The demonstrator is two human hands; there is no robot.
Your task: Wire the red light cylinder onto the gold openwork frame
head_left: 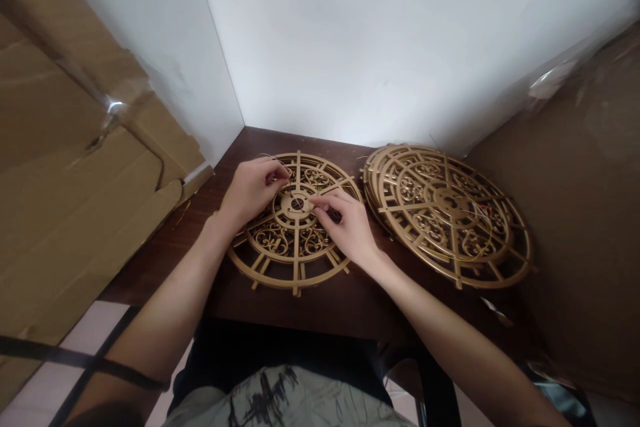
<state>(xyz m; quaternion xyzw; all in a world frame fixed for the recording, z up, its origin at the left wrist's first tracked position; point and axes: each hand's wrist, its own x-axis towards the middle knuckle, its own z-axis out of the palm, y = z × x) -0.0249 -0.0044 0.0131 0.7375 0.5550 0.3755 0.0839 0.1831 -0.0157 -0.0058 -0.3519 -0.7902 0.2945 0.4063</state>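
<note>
A round gold openwork frame [297, 245] with spokes and scrollwork lies flat on the dark brown table in front of me. Over its upper left part, my left hand [257, 187] is closed in a pinch, with a thin wire [274, 157] looping up from the fingers. My right hand [344, 217] pinches at the right side of the frame's centre hub [299, 205]; whatever sits between its fingertips is too small to make out. Dark and reddish strands show in the hub's middle hole.
On the right is a stack of similar gold frames [450, 213], with a yellow wire [487, 247] on top. Cardboard boxes flank the table at left [90, 147] and right [585, 200]. A white wall [375, 47] stands behind the brown table [240, 303].
</note>
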